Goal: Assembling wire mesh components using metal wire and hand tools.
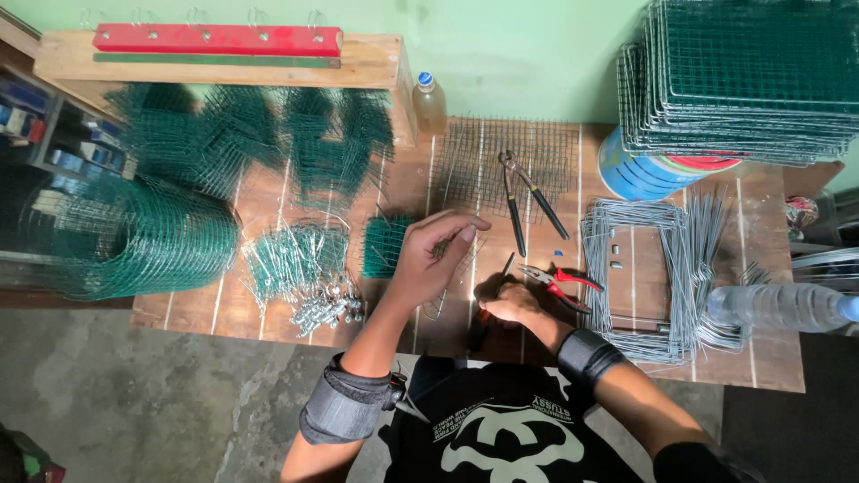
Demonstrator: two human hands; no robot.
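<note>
Your left hand [436, 253] is raised a little above the wooden table [769, 358], and its fingers are pinched together on a thin grey wire piece [472, 221], just beside the small green mesh panel [386, 245]. The wire is very fine, so its exact shape I cannot tell. Your right hand [512, 304] rests low on the table, closed around a dark tool handle [506, 266] that points up toward the wire.

I think it is best to keep the pinch close to the end of the wire, so it does not bend or spring away, and to bring the tool tip to the wire slowly, with the right wrist staying on the table for support.

Near the right hand lie red-handled pliers [559, 283], and further up, black-handled pliers [528, 201] on a bare grey mesh sheet [501, 161]. To the right are bent wire frames [640, 277], and a clear plastic bottle [783, 306] lies on its side. To the left are a heap of green wire hooks [300, 259] with metal clips, and a big roll of green mesh [116, 237].

The table stands against a pale green wall, with a stack of mesh panels [743, 80] in the corner and a grey concrete floor below.
</note>
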